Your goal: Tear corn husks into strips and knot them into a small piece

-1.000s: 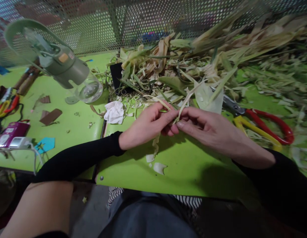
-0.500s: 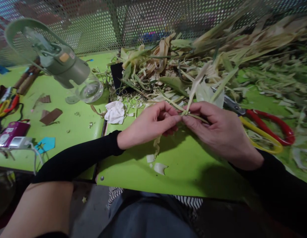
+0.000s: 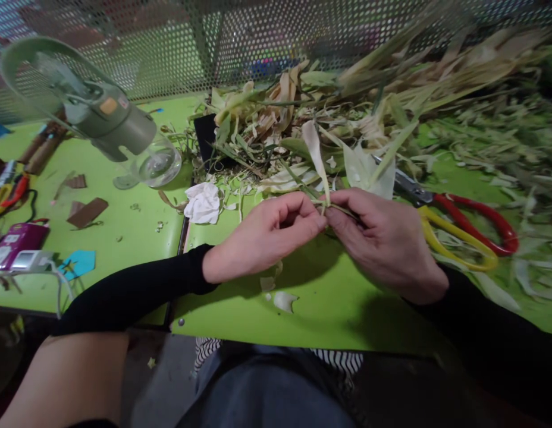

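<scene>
Both my hands meet over the green table (image 3: 329, 309) and pinch the same thin pale leaf strip (image 3: 317, 157), which stands up from the fingertips and curls at its top. My left hand (image 3: 267, 235) grips it from the left with thumb and fingers closed. My right hand (image 3: 383, 241) grips it from the right, fingers curled. A big heap of dried leaves and stalks (image 3: 347, 113) lies just behind the hands.
Red-and-yellow handled shears (image 3: 463, 229) lie right of my right hand. A crumpled white tissue (image 3: 203, 202), a glass (image 3: 160, 163) and a green desk fan (image 3: 80, 101) are to the left. Cardboard bits, a purple pack (image 3: 17, 238) and tools lie far left. Perforated metal mesh (image 3: 258, 35) backs the table.
The strip's free end has swung from leaning right to standing upright and curling left. Both hands shifted slightly left, and the lower dangling piece is now mostly hidden under my left hand.
</scene>
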Available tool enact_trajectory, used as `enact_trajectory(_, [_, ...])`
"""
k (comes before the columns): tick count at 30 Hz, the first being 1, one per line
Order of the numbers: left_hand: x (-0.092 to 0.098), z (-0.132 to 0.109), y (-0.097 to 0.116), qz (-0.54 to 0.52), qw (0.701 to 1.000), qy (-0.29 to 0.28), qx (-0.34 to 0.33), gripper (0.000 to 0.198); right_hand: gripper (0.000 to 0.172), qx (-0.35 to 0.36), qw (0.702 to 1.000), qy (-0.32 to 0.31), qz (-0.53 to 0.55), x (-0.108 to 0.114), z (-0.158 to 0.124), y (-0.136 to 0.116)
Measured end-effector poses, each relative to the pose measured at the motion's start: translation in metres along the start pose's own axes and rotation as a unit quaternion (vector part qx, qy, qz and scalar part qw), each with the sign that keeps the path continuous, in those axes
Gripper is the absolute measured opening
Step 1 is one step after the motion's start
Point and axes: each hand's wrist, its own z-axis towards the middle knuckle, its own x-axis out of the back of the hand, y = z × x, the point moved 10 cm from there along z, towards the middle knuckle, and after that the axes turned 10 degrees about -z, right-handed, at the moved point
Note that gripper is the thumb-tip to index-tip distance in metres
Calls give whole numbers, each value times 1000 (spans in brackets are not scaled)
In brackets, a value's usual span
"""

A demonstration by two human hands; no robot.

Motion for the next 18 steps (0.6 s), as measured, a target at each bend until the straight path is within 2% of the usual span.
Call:
enact_trajectory(7, [-2, 0, -7, 24, 999, 3, -26, 40, 21, 5, 1000, -20, 18, -5, 0, 2])
enact_trajectory(10, [3, 3, -10, 36, 999, 6, -23, 32, 25, -6, 1000, 6, 29, 2, 2, 7])
enact_trajectory(13, [14, 6, -7, 38, 998, 38, -18, 23, 28, 0, 999, 39, 35, 10, 3, 5])
enact_trajectory(15, [18, 7, -5, 28, 999, 44, -10, 24, 26, 19, 999, 29, 31, 8, 3, 1])
enact_trajectory(18, [14, 9, -7, -1, 1000, 13, 14, 29, 25, 40, 999, -10, 18, -1, 4, -3])
